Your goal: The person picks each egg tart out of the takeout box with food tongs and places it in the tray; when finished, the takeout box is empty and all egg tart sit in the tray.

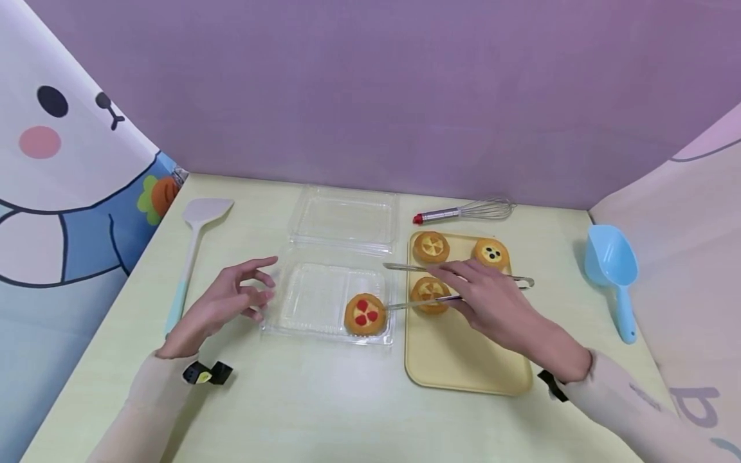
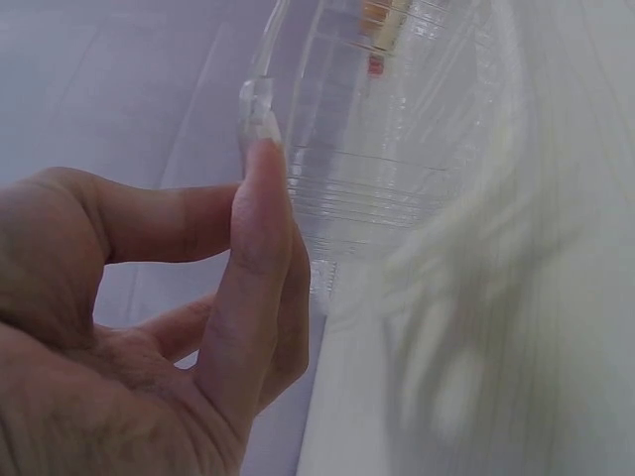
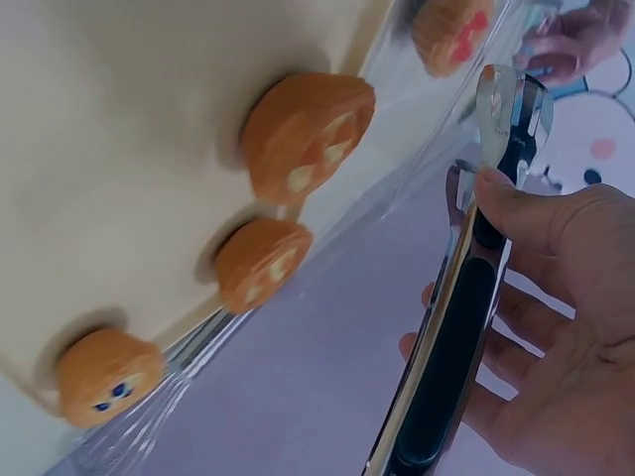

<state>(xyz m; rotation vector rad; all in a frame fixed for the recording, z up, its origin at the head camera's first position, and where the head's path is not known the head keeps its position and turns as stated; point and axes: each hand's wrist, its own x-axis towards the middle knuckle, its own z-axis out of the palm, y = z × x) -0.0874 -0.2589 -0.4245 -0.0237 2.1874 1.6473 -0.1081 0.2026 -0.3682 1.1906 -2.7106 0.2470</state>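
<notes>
My right hand (image 1: 492, 297) holds metal tongs (image 3: 451, 347) with dark grips, their arms spread apart. One tong tip lies beside a round pastry with red toppings (image 1: 365, 314), and whether they touch I cannot tell. That pastry sits in the right part of a clear plastic box (image 1: 312, 296) whose lid (image 1: 347, 222) lies folded back. At the box's left edge is my left hand (image 1: 231, 297), fingers loosely bent and spread. In the left wrist view, a fingertip (image 2: 264, 159) overlaps the box's rim; contact is unclear. Beneath the tongs lies a beige tray (image 1: 463, 360).
On the tray are two lattice-topped pastries, one near (image 1: 429, 294) and one far (image 1: 431, 247), plus a dark-dotted pastry (image 1: 491, 253). A whisk (image 1: 463, 211) lies behind it. A spatula (image 1: 197, 238) is at left, a blue scoop (image 1: 613, 263) at right. A purple backdrop (image 1: 393, 96) rises behind.
</notes>
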